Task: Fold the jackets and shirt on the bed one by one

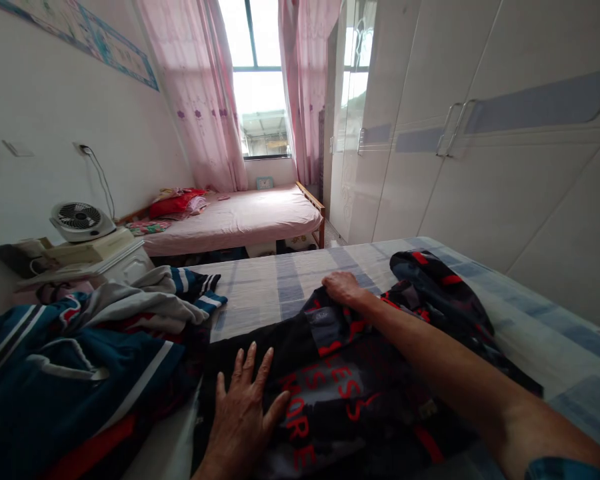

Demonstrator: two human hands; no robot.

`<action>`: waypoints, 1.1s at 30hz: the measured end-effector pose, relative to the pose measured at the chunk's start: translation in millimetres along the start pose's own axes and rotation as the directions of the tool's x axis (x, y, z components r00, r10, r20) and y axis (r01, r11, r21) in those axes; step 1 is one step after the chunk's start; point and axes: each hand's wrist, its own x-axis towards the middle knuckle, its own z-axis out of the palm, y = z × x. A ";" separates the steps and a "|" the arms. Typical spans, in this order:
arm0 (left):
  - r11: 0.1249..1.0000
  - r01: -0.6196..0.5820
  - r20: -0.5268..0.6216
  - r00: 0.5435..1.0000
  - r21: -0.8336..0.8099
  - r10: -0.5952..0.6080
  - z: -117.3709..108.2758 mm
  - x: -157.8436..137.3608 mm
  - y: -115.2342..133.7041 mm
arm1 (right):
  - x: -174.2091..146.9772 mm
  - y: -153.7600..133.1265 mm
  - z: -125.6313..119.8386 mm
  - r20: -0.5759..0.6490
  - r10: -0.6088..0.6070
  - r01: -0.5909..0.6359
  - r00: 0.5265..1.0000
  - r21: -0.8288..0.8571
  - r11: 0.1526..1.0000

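Observation:
A black shirt with grey patches and red lettering (347,387) lies spread across the bed in front of me. My left hand (245,403) rests flat on its near left part, fingers spread. Farther up, my right hand (341,287) is closed around the shirt's far edge, near the shoulder or collar area. A dark sleeve with red patches (437,287) stretches out to the right, partly behind my right forearm. On the left lies a heap of clothes, with a teal garment with white stripes (105,367) and a grey garment (145,300) among them.
The bed (260,287) has a blue and white checked sheet. A small fan (83,220) stands on a cabinet at the left. Behind is a second bed with a pink sheet (245,217), below the window. A white wardrobe (480,200) lines the right side.

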 end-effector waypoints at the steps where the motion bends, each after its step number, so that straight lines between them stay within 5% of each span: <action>1: 1.000 0.010 0.019 1.000 0.002 -0.010 -0.8 0.2 0.8 | 1.9 5.4 -5.8 -0.042 0.037 -0.037 0.998 0.009 0.999; 6: 0.999 0.033 0.046 0.998 0.034 -0.035 -1.4 2.7 3.6 | 1.8 23.9 -53.0 -0.358 0.199 -0.162 0.912 0.129 0.978; 10: 0.997 0.032 0.038 0.999 0.067 -0.035 1.6 3.2 3.6 | -41.4 12.9 -77.4 -0.583 0.120 0.122 0.803 0.358 0.926; 12: 0.997 0.035 0.037 0.999 0.074 -0.038 3.5 3.0 3.5 | -78.9 5.4 -80.3 -0.521 -0.056 0.288 0.852 0.377 0.880; 14: 0.996 0.046 0.025 0.999 0.079 -0.048 4.8 3.2 2.7 | -118.0 3.9 -78.8 -0.267 -0.342 0.428 0.901 0.419 0.801; 16: 0.996 0.053 0.015 0.998 0.069 -0.055 4.4 4.1 0.0 | -149.4 12.1 -73.8 0.064 -0.510 0.413 0.858 0.503 0.759; 18: 0.998 0.055 0.017 0.998 0.014 -0.056 1.3 6.0 -5.0 | -166.9 30.8 -65.0 0.233 -0.485 0.293 0.843 0.558 0.777; 22: 0.970 -0.064 -0.111 0.993 -0.236 0.039 -14.1 10.1 -11.7 | -162.8 88.9 -37.3 0.022 -0.263 0.220 0.965 0.482 0.848; 25: 0.922 -0.270 -0.264 0.944 -0.278 0.197 -31.6 11.5 2.7 | -147.2 129.2 -14.9 -0.138 -0.227 0.260 0.964 0.312 0.914; 28: 0.898 -0.362 -0.227 0.923 -0.250 0.309 -46.0 16.0 35.4 | -136.7 150.9 1.8 -0.160 -0.229 0.263 0.960 0.242 0.934; 33: 0.903 -0.293 -0.117 0.956 -0.315 0.269 -49.6 40.9 80.1 | -129.9 159.7 12.4 -0.194 -0.188 0.238 0.963 0.280 0.930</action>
